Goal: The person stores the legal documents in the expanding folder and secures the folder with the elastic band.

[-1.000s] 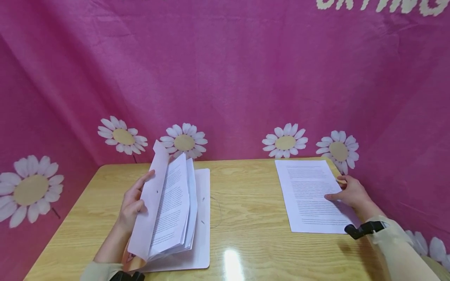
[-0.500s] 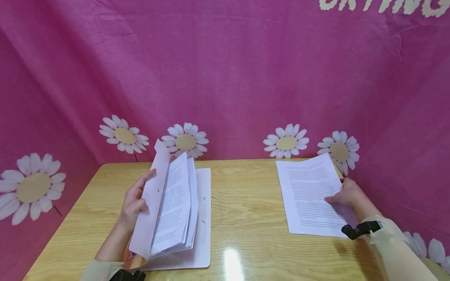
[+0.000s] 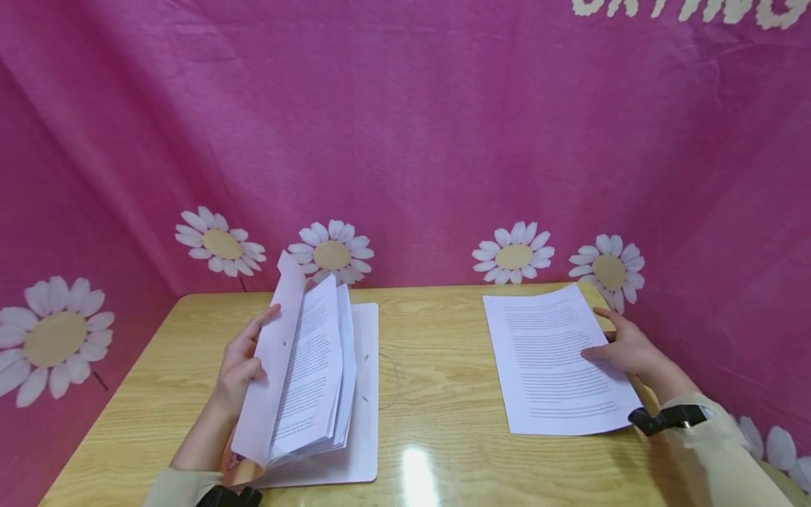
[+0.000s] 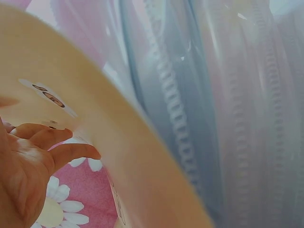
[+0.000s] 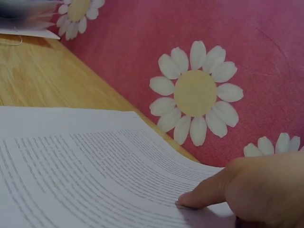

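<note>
On the left of the table lies an open folder (image 3: 364, 436) with a white inside and an orange cover (image 4: 128, 142) bearing cartoon prints. My left hand (image 3: 239, 373) holds the raised cover upright from its left side, fingertips and thumb against it. Printed pages (image 3: 310, 366) fan out inside, and clear plastic sleeves (image 4: 237, 95) show in the left wrist view. To the right, my right hand (image 3: 627, 348) pinches the right edge of a printed sheet of paper (image 3: 545, 366), thumb on top and the other fingers beyond the edge. The sheet bends up slightly there.
The wooden table (image 3: 437, 394) spans the front, with a thin looped string (image 3: 395, 380) beside the folder. A pink curtain (image 3: 418, 141) printed with white daisies hangs behind and along both sides.
The sheet rose a little at its right side, then shifted slightly left and toward me with my right hand. My left hand and the folder have stayed in place.
</note>
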A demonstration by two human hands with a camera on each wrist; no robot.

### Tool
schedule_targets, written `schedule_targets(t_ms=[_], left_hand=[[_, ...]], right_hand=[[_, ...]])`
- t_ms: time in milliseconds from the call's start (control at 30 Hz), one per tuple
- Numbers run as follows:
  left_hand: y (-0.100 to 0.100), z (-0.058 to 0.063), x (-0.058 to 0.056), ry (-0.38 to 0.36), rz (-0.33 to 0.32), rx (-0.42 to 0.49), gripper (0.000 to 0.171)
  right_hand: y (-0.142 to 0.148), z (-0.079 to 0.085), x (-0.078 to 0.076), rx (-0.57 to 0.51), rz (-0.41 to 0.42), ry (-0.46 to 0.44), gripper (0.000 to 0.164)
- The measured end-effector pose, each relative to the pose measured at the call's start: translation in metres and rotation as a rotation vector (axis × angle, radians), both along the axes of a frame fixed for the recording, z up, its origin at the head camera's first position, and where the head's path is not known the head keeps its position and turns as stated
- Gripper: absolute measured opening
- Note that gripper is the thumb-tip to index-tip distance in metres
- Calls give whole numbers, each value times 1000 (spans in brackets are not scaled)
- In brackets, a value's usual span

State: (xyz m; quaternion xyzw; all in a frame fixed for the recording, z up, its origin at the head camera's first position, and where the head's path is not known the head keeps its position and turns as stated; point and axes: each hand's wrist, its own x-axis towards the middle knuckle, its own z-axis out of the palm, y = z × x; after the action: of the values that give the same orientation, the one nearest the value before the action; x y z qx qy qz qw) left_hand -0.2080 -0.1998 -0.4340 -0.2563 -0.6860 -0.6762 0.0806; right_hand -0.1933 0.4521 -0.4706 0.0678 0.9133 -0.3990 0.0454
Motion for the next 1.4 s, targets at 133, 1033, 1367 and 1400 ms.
schedule_targets(t_ms=[133,1033,1367,1400], left_hand=[[0,1,1,-18,-5,3,93],[-1,0,-5,2,-6,21,91],[0,8,-3,-18,8,41,90],[0,8,-3,-23,5,42,90]], right_hand=[[-1,4,3,-27,85,19,91],[-12,9,15,-360,205,-18,98],[-36,28,18,-509,261,74,96],[-39,30,18,-521,266,83,96]])
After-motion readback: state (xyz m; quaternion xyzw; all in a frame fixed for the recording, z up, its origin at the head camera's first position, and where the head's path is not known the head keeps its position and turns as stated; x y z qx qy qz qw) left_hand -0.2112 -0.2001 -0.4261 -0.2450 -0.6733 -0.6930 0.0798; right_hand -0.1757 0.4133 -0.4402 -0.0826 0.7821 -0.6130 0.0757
